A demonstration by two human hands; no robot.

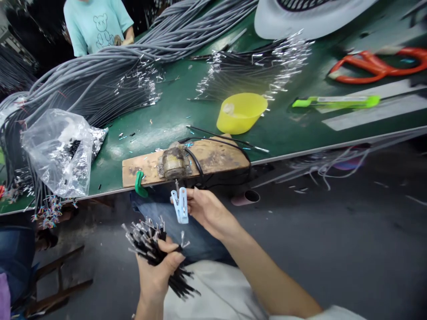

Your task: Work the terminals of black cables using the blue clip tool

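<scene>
My left hand (156,271) is closed round a bundle of short black cables (178,282) with stripped, silvery wire ends. One cable end stands apart from the bundle by the thumb. My right hand (210,211) pinches a light blue clothespin (182,206) near its upper end; some of its fingertips are hidden behind it. The clothespin sits at the thin shaft of a small worn motor (174,162). That motor is mounted on a wooden board (216,155) at the table's front edge.
On the green table (173,95) lie grey cable bundles (133,51), a plastic bag (56,151), a yellow cup (242,118), orange-handled scissors (376,66) and a green cutter (336,102). A green hook (140,184) juts from the board. Across the table is a person (98,26).
</scene>
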